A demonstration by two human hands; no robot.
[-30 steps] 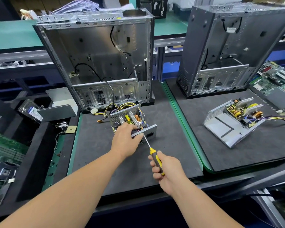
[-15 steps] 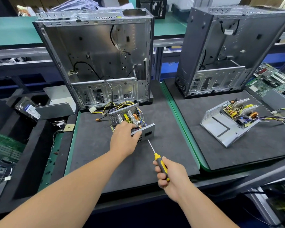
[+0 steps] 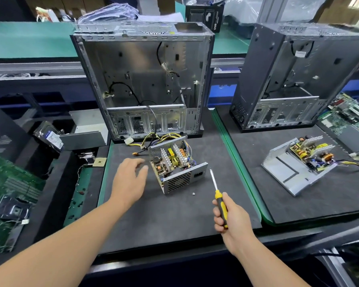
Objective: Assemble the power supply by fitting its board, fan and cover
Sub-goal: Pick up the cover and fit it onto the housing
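The open power supply (image 3: 175, 165) stands on the dark mat (image 3: 174, 214), its board with heatsinks and yellow parts exposed and its grille side facing me. My left hand (image 3: 130, 179) hovers just left of it with fingers spread, holding nothing. My right hand (image 3: 228, 216) grips a yellow-and-black screwdriver (image 3: 216, 189) whose tip points up, to the right of the supply and apart from it. A small screw (image 3: 193, 193) lies on the mat between them. Yellow and black wires (image 3: 153, 139) run from the supply's back.
An empty computer case (image 3: 145, 79) stands right behind the supply. A second case (image 3: 298, 79) and a second opened power supply (image 3: 298, 164) sit on the right mat. Circuit boards (image 3: 10, 193) and a metal cover (image 3: 82, 139) lie at the left.
My left hand has let go of the power supply and moved off to its left. My right hand has drawn the screwdriver back and to the right, away from the supply.
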